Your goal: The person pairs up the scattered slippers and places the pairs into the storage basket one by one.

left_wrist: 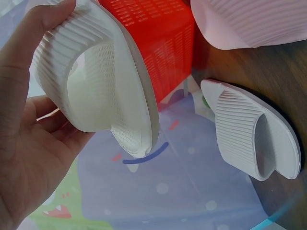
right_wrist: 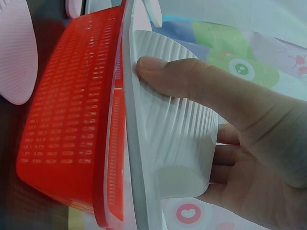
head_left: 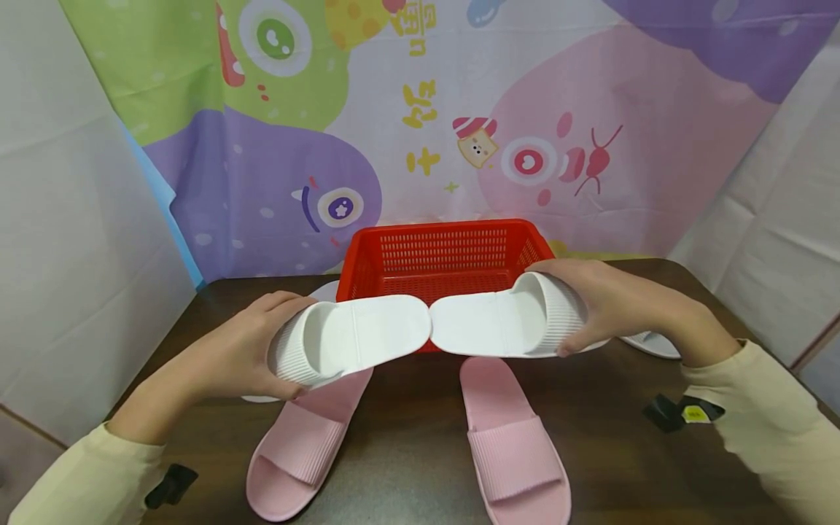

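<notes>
**White slippers [head_left: 387, 321] end to end before a red basket [head_left: 442, 251]**

Both white slippers are up off the surface [head_left: 407, 437], their rounded heel ends meeting or nearly meeting in the middle. From the head view they cover part of the basket's near side. The left hand [head_left: 243, 346] grips the left slipper [head_left: 377, 335] by its ribbed strap, with the thumb on the side nearer the person and the fingers on the far side. The right hand [head_left: 610, 302] grips the right slipper [head_left: 469, 321] in the same way; the right wrist view shows the thumb lying across the ribs, with the basket's rim close beside the sole.

Nearer the person, two pink slippers lie on the surface, well apart, straps up and toes towards the person. The left pink one [head_left: 295, 445] is partly hidden by the left white slipper; the right pink one [head_left: 512, 452] shows almost whole, cut off at the lower edge.

Another pale slipper [left_wrist: 235, 129] rests behind the left hand, clearest in the left wrist view, and one more [head_left: 652, 344] peeps out beyond the right forearm. Cream sleeves [head_left: 755, 415] cover the forearms. Behind the dark surface hangs a cloth [head_left: 472, 73] printed with green, purple and pink cartoon creatures, flanked by white sheets [head_left: 52, 182].
</notes>
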{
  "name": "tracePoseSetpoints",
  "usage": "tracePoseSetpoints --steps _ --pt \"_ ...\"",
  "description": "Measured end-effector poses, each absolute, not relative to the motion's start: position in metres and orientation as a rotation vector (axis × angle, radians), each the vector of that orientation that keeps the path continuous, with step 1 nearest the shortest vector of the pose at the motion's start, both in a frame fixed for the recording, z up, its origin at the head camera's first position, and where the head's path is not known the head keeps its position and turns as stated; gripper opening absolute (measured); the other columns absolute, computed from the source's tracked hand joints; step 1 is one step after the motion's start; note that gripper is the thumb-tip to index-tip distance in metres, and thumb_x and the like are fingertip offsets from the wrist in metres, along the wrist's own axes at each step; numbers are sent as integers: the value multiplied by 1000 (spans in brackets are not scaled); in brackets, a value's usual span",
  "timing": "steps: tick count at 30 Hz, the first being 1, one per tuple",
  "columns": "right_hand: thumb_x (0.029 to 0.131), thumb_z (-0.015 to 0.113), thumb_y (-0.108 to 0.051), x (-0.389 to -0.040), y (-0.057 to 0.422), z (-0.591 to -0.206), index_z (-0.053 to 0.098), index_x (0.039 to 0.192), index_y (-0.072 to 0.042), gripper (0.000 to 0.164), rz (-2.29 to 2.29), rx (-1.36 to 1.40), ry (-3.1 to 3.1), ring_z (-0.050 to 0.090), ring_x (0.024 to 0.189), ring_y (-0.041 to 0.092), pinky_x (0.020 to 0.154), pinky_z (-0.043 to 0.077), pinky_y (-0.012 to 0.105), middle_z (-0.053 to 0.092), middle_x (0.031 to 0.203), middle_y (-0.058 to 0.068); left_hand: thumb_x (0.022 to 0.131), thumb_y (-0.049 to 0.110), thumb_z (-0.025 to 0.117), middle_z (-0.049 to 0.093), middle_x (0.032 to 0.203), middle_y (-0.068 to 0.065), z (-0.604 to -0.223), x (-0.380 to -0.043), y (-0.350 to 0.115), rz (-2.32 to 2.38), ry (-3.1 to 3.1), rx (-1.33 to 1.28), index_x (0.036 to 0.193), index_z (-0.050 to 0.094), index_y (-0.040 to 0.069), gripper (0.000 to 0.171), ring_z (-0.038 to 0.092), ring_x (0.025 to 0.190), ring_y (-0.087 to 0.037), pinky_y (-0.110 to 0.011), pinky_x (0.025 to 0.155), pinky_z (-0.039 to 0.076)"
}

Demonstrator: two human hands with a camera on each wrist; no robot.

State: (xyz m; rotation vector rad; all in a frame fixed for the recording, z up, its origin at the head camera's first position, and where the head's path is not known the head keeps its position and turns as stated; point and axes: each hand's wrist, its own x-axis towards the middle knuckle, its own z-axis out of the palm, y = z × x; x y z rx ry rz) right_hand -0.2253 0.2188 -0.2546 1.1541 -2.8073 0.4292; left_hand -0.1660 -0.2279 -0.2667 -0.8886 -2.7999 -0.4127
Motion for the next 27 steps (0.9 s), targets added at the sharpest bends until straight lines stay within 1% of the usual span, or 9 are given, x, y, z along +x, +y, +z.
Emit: tracePoseSetpoints --steps 11,20,27 --pt "55 91 -31 -223 220 -249 51 130 -7 88 384 1126 -2803 56 98 18 79 53 37 62 116 4 54 32 89 54 129 -10 -269 -166 -230 -393 -2784 -886 132 51 3 91 51 111 -23 -43 83 54" --pt "55 92 -31 -222 221 -246 52 130 -7 88 393 1125 -2802 56 99 19 79 54 36 63 116 5 54 32 89 54 129 -10 -270 -166 -231 -389 -2794 -879 132 51 3 91 52 109 -23 -41 82 54" --pt "56 91 -32 -223 222 -246 51 131 -8 88 405 1170 -2760 57 97 16 79 53 35 63 117 4 55 32 89 54 128 -10 -269 -165 -231 -393 -2799 -875 132 51 3 91 52 109 -22 -41 82 54"
